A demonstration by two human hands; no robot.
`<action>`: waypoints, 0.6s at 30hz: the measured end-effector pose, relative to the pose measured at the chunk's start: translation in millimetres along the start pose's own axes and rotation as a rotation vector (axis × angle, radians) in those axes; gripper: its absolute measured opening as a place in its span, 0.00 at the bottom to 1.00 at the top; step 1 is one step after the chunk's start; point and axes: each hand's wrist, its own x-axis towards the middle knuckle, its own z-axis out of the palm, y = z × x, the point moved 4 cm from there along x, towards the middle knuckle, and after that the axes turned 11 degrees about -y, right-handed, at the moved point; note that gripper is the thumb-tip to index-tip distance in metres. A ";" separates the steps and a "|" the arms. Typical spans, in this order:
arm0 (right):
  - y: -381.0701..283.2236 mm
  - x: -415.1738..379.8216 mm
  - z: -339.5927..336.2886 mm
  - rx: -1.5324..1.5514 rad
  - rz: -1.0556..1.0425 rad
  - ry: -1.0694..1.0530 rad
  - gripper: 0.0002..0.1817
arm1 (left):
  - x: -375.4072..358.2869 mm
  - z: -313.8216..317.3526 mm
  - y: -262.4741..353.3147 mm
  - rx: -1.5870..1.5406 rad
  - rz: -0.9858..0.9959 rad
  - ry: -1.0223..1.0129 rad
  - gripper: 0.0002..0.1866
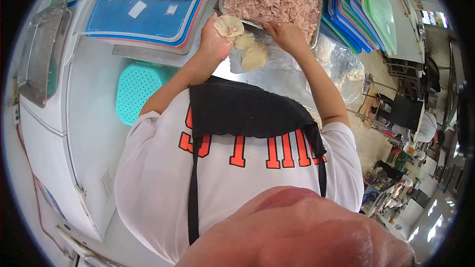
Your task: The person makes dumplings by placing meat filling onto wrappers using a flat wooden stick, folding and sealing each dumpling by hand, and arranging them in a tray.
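Head view showed the left hand [217, 43] supporting a dough wrapper [228, 26] with filling on it, just beside the near-left corner of the meat tray [221, 6]; most fingers were hidden, their closure unclear. Over the tray's near edge, the right hand [287, 35] had its fingers curled together, any grip unclear. Loose wrappers [254, 55] lay just below the tray.

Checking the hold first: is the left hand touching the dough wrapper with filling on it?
Touching. The head view shows the dough wrapper resting directly on the left hand.
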 end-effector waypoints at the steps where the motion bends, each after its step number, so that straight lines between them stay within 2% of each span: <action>1: 5.4 1.2 -0.2 0.080 0.013 -0.033 0.21 | 0.5 3.9 0.2 0.007 -0.006 -0.021 0.21; 2: 13.2 2.7 2.4 0.082 0.019 -0.028 0.21 | 1.8 8.4 -0.4 0.013 -0.014 -0.043 0.20; 4: 27.9 3.6 9.9 0.402 0.020 -0.063 0.23 | 3.2 19.2 -0.1 0.043 0.008 -0.086 0.20; 5: 34.7 1.5 13.4 0.406 0.027 -0.059 0.23 | 3.6 24.4 0.3 0.071 0.033 -0.123 0.20; 7: 43.6 -4.9 8.5 0.650 0.022 0.050 0.22 | 13.9 32.4 -1.2 0.089 0.052 -0.153 0.21; 8: 50.3 -8.5 6.4 0.655 0.031 0.058 0.22 | 19.5 37.9 -2.0 0.101 0.077 -0.183 0.22; 10: 66.6 -18.3 -1.2 0.739 0.164 0.088 0.21 | 24.3 58.9 -5.2 0.110 0.060 -0.199 0.24; 11: 71.5 -23.6 -4.5 0.744 0.176 0.098 0.21 | 27.0 69.4 -8.5 0.110 0.053 -0.211 0.26; 12: 67.5 -30.2 -15.3 0.773 0.103 0.145 0.20 | 33.0 75.4 -14.3 0.119 0.039 -0.215 0.26; 13: 64.8 -35.6 -20.5 0.799 0.030 0.191 0.19 | 39.5 84.9 -20.5 0.108 0.031 -0.297 0.27; 14: 65.7 -36.9 -14.0 0.804 0.042 0.201 0.19 | 44.1 93.1 -27.3 0.095 0.023 -0.379 0.29; 16: 60.6 -39.9 -7.0 0.525 -0.064 0.314 0.17 | 41.1 120.5 -35.4 0.093 0.053 -0.388 0.31; 18: 67.6 -53.7 -19.3 0.421 -0.021 0.281 0.16 | 48.0 121.2 -40.2 0.094 0.086 -0.395 0.33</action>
